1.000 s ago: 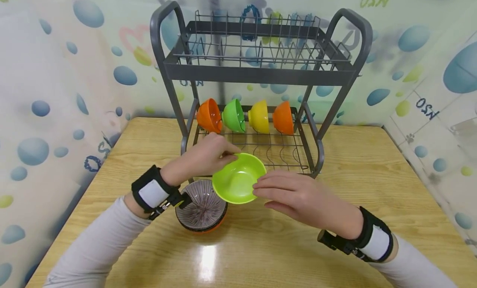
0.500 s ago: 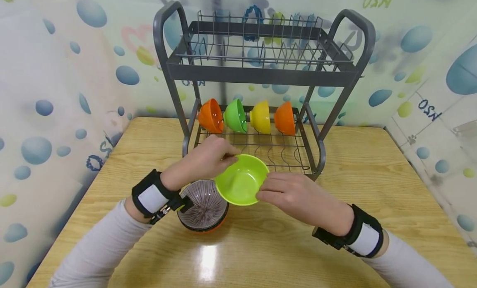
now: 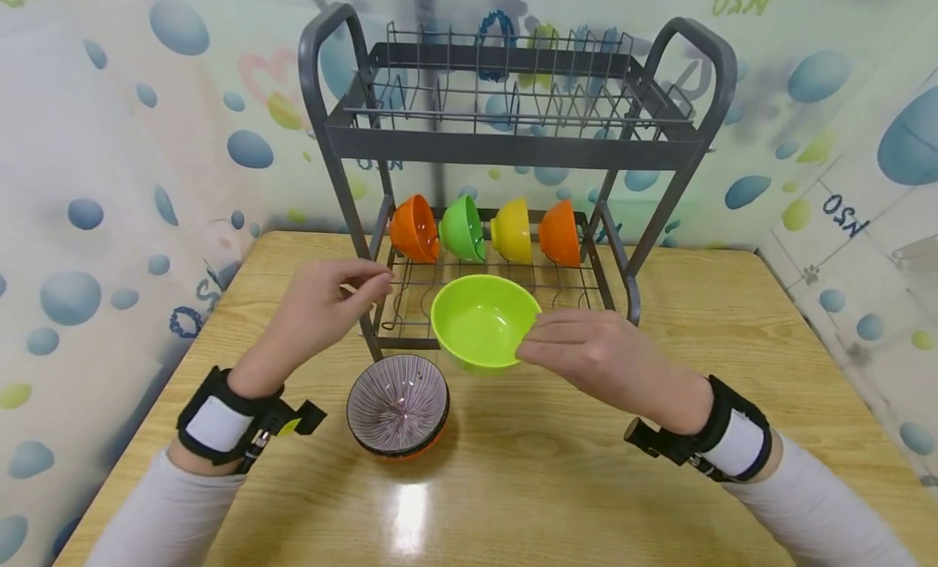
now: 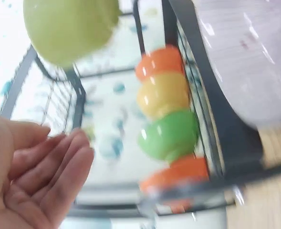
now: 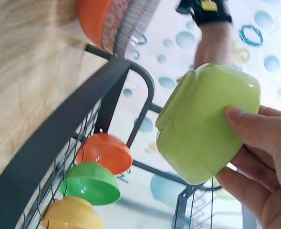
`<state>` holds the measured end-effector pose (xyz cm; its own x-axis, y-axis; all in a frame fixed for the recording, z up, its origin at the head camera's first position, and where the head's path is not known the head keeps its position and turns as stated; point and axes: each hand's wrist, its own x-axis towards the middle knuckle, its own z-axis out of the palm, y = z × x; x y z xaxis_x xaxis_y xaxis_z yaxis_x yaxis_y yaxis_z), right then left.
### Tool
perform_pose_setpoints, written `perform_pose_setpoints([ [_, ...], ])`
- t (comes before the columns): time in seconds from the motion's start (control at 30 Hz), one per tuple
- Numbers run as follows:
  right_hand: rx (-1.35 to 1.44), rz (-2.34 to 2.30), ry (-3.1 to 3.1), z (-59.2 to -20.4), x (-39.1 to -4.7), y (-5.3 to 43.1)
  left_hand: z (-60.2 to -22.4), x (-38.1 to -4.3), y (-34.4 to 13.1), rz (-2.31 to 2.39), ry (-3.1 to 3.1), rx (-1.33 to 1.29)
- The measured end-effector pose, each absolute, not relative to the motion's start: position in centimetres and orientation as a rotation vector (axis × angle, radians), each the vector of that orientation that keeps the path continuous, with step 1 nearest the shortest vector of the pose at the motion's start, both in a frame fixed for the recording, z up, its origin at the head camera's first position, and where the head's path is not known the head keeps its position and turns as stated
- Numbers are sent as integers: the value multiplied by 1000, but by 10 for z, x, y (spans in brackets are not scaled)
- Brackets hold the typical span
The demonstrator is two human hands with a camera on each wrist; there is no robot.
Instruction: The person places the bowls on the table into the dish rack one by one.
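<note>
A lime-green bowl [image 3: 479, 323] hangs in the air before the rack's lower shelf, its inside facing up toward the head camera. My right hand [image 3: 597, 351] pinches its right rim; in the right wrist view the thumb [image 5: 254, 126] lies on the outer wall and the fingers go over the edge. My left hand [image 3: 322, 306] is apart from the bowl, to its left, fingers loosely bent with nothing in them. Below, a stack of bowls [image 3: 399, 404] stands on the table, a purple-streaked one on top and an orange one beneath.
A dark two-tier dish rack [image 3: 513, 147] stands at the back. Along its lower shelf sit tilted bowls: orange [image 3: 414, 229], green [image 3: 462, 229], yellow [image 3: 511, 230] and another orange bowl [image 3: 560, 233]. The wooden table [image 3: 733, 347] meets patterned walls behind and at the sides.
My left hand has let go of the lime-green bowl and moved left. The right hand, first beside the rim, now grips it and has raised the bowl slightly toward the rack.
</note>
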<state>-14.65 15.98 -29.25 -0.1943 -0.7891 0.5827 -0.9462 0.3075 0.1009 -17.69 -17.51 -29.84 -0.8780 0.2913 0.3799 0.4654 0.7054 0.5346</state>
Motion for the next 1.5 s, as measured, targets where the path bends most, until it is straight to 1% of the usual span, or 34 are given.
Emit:
perform_pose_setpoints([
  [0.13,1488,580,-2059,-288,-161,167,-309,-178,-195,-867,-2547,-324],
  [0.2,1435,653,-2070,-289,-169,170,-314,-180,-201,-867,-2539,-242],
  [0.33,1254,777,-2169,-292,-183,177,-324,-184,-207,-1002,-2661,-157],
  [0.5,998,995,-2368,-296,-196,187,-337,-194,-209,-1379,-2795,-78],
  [0.73,796,1222,-2550,-303,-210,201,-348,-201,-210,-1768,-2760,-70],
  [1.03,504,1477,-2716,-309,-213,209,-354,-206,-215,-2097,-2628,-67],
  [1.27,376,1687,-2776,-312,-212,218,-354,-206,-214,-2164,-2593,-52],
  [1.5,283,1735,-2811,-314,-212,223,-353,-206,-214,-2172,-2591,-38],
])
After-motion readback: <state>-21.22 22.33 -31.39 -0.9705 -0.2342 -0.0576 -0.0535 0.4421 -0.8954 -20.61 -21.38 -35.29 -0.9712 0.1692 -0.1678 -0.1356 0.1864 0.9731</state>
